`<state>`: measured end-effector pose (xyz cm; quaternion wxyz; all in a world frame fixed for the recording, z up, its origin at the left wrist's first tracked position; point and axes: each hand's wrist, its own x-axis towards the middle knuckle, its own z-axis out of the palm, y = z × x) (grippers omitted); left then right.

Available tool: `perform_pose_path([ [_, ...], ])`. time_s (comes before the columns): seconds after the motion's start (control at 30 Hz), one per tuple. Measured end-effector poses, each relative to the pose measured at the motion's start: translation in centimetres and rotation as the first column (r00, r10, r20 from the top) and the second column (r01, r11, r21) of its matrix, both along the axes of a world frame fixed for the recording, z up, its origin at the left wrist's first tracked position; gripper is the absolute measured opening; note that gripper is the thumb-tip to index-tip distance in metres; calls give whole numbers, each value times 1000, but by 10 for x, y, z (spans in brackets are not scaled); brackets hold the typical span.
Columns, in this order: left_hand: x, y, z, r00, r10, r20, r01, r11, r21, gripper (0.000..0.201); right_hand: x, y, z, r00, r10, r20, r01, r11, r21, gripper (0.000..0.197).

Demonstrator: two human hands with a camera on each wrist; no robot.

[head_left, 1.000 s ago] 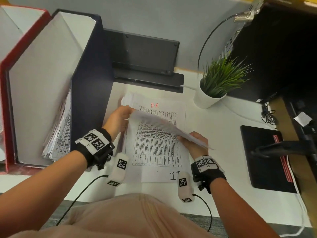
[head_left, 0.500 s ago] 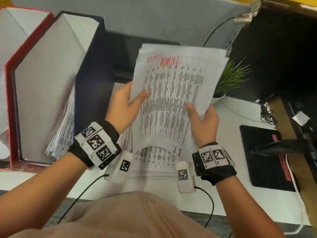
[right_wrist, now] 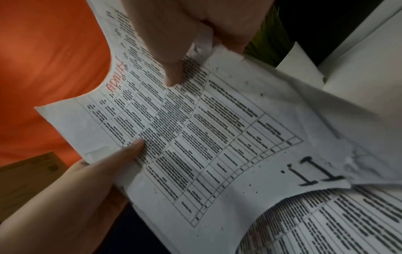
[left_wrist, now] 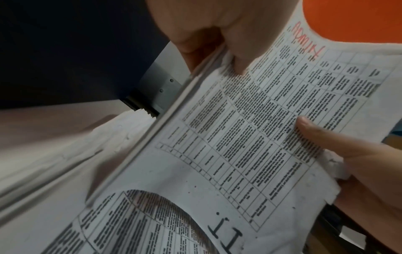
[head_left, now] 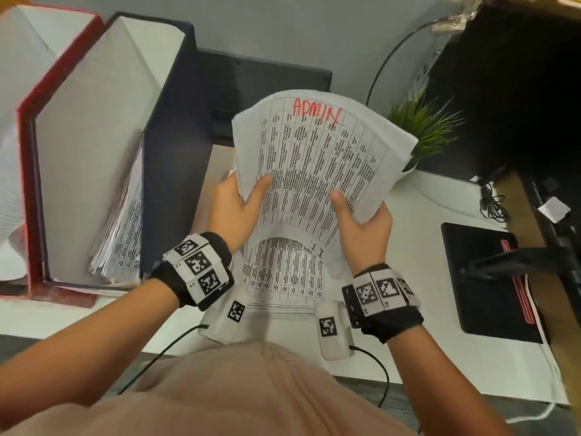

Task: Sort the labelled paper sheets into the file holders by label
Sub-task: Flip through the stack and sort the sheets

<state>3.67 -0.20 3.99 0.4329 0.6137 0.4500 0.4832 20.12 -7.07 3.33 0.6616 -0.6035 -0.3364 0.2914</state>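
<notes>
Both hands hold up a thin bundle of printed sheets above the desk, the front one marked ADMIN in red at its top and IT in black at its bottom. My left hand pinches the left edge, thumb on the front. My right hand pinches the lower right edge, thumb on the print. A pile of sheets lies flat on the desk below. At the left stand a navy file holder with papers in it and a red file holder.
A potted plant stands behind the raised sheets at the right. A black device sits against the back wall. A black pad lies at the desk's right, with cables beyond it.
The hands lifted the sheets off the pile and turned them upright to face me. In the last half second the bundle has tilted a little to the right.
</notes>
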Motion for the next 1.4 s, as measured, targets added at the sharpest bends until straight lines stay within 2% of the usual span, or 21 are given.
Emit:
perform_pose_path([
  [0.07, -1, -1, -7, 999, -13, -34, 11, 999, -44, 22, -3, -2, -7, 1000, 13, 10, -13, 999, -30, 24],
  [0.13, -1, -4, -18, 997, -39, -70, 28, 988, -154, 25, -8, -5, -16, 1000, 28, 9, -27, 996, -84, 24],
  [0.2, -2, -5, -24, 998, -24, -61, 10, 974, -226, 27, -10, -4, -20, 999, 17, -29, -20, 993, -115, 22],
  [0.27, -2, -3, -18, 1000, 20, -24, -24, 973, -230, 18, -9, 1, -15, 1000, 13, -25, -15, 993, -115, 23],
  [0.37, -6, 5, 6, 997, 74, -19, -76, 983, -168, 11, -6, 12, 0, 1000, -2, -23, 1, 998, -56, 33],
  [0.43, -12, 9, 29, 994, 72, -77, -81, 989, -121, 5, -5, 16, 11, 1000, 15, -9, -15, 1000, -7, 33],
  [0.53, -32, 19, 67, 984, 91, -153, -96, 995, -27, 14, -7, 18, 20, 984, 167, 68, -169, 985, 40, 32],
  [0.6, -52, 24, 90, 980, 89, -177, -95, 995, -22, 8, -10, 16, 13, 963, 255, 91, -254, 967, -20, 33],
  [0.67, -77, 31, 109, 979, 91, -181, -106, 991, -75, 6, -9, 13, -3, 953, 277, 125, -261, 956, -134, 41],
  [0.73, -105, 40, 121, 977, 79, -196, -109, 983, -145, 21, -6, 8, -22, 954, 268, 134, -237, 949, -206, 42],
  [0.8, -132, 49, 129, 969, 115, -217, -166, 957, -236, 42, -2, 3, -39, 957, 242, 160, -202, 953, -227, 36],
  [0.9, -170, 58, 132, 973, 138, -186, -189, 937, -293, 43, 8, -3, -62, 953, 191, 236, -122, 953, -278, 29],
  [0.97, -194, 61, 128, 961, 153, -229, -223, 921, -320, 47, 16, -6, -75, 955, 146, 257, -56, 944, -326, 33],
  [1.07, -211, 64, 114, 880, 236, -412, -386, 861, -331, 53, 26, -7, -88, 922, 106, 372, 51, 920, -389, 40],
  [1.1, -211, 65, 108, 819, 262, -510, -455, 839, -299, 55, 29, -7, -91, 904, 105, 415, 83, 908, -410, 44],
  [1.17, -200, 65, 98, 640, 263, -722, -532, 830, -169, 53, 30, -7, -97, 868, 135, 478, 120, 877, -466, 53],
  [1.2, -191, 63, 93, 574, 253, -779, -524, 844, -112, 47, 30, -7, -100, 852, 167, 495, 125, 855, -504, 59],
  [1.27, -173, 63, 82, 506, 207, -838, -479, 875, -73, 35, 29, -7, -103, 824, 242, 512, 124, 805, -580, 70],
  [1.4, -149, 72, 53, 387, -21, -922, -407, 893, -191, 20, 27, -6, -106, 791, 311, 527, 136, 751, -647, 81],
])
